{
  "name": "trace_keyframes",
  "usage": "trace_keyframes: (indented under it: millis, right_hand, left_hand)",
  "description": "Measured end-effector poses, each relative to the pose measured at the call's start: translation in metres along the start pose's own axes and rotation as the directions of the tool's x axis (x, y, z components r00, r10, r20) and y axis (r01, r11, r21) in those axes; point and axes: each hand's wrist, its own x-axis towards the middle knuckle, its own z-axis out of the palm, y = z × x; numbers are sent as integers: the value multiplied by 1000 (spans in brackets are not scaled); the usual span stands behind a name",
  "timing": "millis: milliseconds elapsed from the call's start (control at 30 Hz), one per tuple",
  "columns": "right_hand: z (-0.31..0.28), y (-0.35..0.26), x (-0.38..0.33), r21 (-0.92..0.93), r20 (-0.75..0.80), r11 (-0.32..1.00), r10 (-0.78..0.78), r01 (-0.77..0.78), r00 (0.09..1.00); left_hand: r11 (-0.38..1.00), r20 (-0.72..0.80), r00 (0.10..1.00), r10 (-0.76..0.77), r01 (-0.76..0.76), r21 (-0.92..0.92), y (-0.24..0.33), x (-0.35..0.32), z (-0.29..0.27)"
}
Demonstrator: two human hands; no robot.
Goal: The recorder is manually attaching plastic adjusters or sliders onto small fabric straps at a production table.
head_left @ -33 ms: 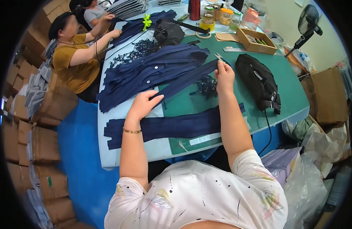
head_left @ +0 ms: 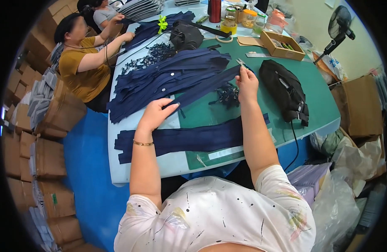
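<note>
A long navy fabric strip is stretched between my two hands above the green mat. My left hand pinches its near left end between thumb and fingers. My right hand grips the far end together with small thread snips, whose pointed blades stick out past the fingers. Behind the strip lies a large pile of navy strips. A neat stack of navy strips rests along the near table edge, under my forearms. Small dark trimmed pieces are heaped beside my right hand.
A black bag with a cord lies to the right, near a wooden box. More dark scraps and a black bundle sit behind the pile. A person works at the left. Cartons line the floor.
My left hand has shifted slightly to the left, still pinching the strip. My right hand has barely moved.
</note>
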Motion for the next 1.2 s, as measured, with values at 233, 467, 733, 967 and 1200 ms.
trace_keyframes:
  millis: [233,467,733,967,1200]
  right_hand:
    - [19,-9,-4,86,259,977,165,-193,952]
    - [5,-13,-36,-535,690,794,215,288,691]
    - [-18,-50,-128,-587,808,333,302,738,506]
    - [-43,-41,-149,-446,894,244,169,861,415]
    - [-53,-91,-148,-595,804,239,197,767,562]
  left_hand:
    - [890,-340,924,177,-3,457,-5,4,-84]
    - [662,-390,757,525,-75,745,-2,-2,-30]
    - [859,182,861,475,-499,118,11,-39,73]
    - [754,112,787,607,-615,230,11,-54,94]
    - [851,36,856,515,-506,-139,18,-61,71]
